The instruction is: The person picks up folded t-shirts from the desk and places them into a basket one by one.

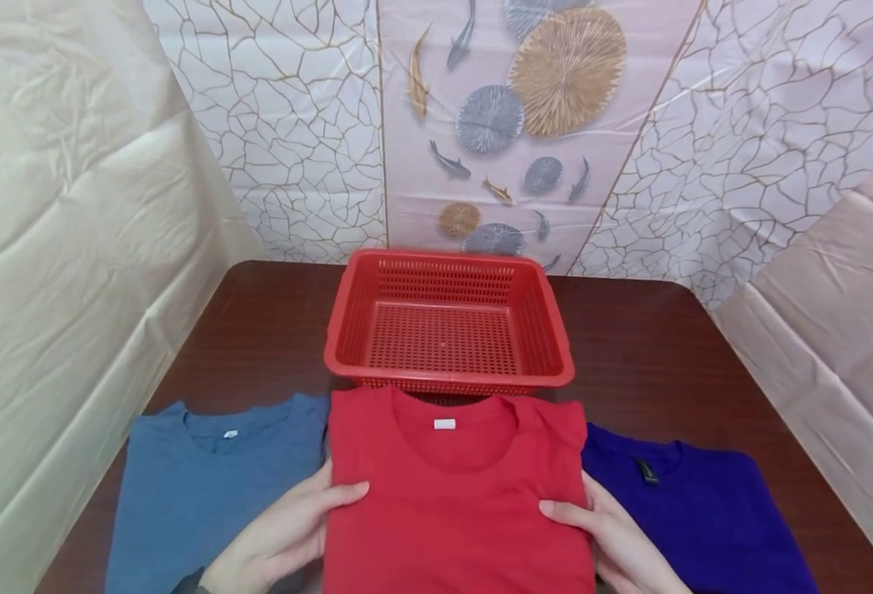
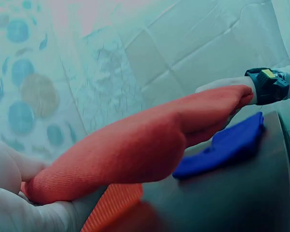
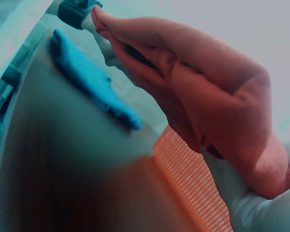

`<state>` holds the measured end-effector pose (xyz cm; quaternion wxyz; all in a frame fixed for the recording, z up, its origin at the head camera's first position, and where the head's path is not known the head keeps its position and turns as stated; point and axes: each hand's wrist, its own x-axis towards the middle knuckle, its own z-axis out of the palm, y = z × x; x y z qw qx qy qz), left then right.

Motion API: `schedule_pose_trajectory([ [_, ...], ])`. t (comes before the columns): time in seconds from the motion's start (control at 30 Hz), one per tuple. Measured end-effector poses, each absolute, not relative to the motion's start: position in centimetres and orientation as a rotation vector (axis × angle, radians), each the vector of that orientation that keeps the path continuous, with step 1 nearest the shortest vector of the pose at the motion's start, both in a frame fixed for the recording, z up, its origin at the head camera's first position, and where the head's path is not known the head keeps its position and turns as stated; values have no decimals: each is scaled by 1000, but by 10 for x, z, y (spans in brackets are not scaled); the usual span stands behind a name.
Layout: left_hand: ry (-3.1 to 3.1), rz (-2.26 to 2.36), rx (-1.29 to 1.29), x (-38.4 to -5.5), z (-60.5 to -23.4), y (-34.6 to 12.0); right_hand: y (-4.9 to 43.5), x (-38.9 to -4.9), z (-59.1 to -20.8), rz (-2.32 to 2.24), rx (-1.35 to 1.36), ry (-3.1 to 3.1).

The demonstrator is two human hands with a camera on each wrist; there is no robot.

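A folded red T-shirt (image 1: 451, 495) with a white neck label is held up off the table between my two hands. My left hand (image 1: 288, 520) grips its left edge, thumb on the front and fingers behind. On the opposite edge my right hand (image 1: 615, 528) holds it the same way. Both wrist views show the red shirt (image 2: 130, 145) raised above the tabletop, its folded layers (image 3: 208, 92) sagging between the hands. To the left lies a folded blue-grey T-shirt (image 1: 191, 487), and to the right a folded dark blue T-shirt (image 1: 704, 511) with a black label.
Just beyond the red shirt stands a red plastic basket (image 1: 447, 379) with perforated walls and nothing inside. The dark brown table (image 1: 629, 346) has rounded far corners. Patterned cloth (image 1: 295, 124) hangs behind it, with pale sheets on both sides.
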<state>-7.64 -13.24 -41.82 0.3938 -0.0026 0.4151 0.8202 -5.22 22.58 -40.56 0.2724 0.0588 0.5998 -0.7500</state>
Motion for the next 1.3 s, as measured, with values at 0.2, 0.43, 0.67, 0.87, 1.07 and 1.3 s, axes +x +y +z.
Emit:
schedule_pose_trajectory([
  [0.2,1080,2108,143,-89,-381,-134,228,-66,-369,-2062,119,1576],
  [0.43,1142,2132,162,-122,-353,-133,228,-97,-342,-2120,71,1572],
  [0.67,1164,2138,157,-167,-336,-131,228,-140,-329,-2181,35,1605],
  [0.87,1186,2181,70,-216,-332,-123,227,-189,-326,-2200,77,1641],
  [1.07,1296,2184,-170,-261,-336,-113,226,-238,-330,-2172,141,1696],
  [1.3,1387,2120,-311,-289,-352,-105,222,-275,-348,-2120,208,1726],
])
